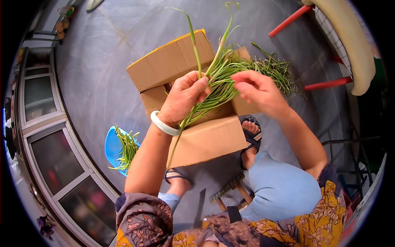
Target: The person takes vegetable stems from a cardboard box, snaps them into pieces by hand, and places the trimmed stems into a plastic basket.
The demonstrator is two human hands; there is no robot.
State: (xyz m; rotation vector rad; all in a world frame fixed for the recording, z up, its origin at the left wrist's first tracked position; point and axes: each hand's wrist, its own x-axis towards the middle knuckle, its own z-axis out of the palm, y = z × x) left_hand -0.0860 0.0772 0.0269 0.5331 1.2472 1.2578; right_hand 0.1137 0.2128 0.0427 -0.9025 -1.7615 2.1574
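Long green garlic scapes (220,82) lie in a loose bundle over an open cardboard box (210,140). My left hand (187,92), with a white bangle at the wrist, pinches scapes between thumb and fingers. Two long tips rise above that grip, and one thin stalk hangs down past the box's near flap. My right hand (261,90) hovers at the bundle's right side, fingers bent and thumb apart from them. Nothing shows between its fingertips, which are slightly blurred.
A pile of cut green stalks (275,72) lies beyond the box's right side. A blue basket (110,144) with more stalks stands on the floor at left. Glass-fronted cabinets (57,160) line the left; a red-legged chair (329,82) stands upper right. My sandalled feet flank the box.
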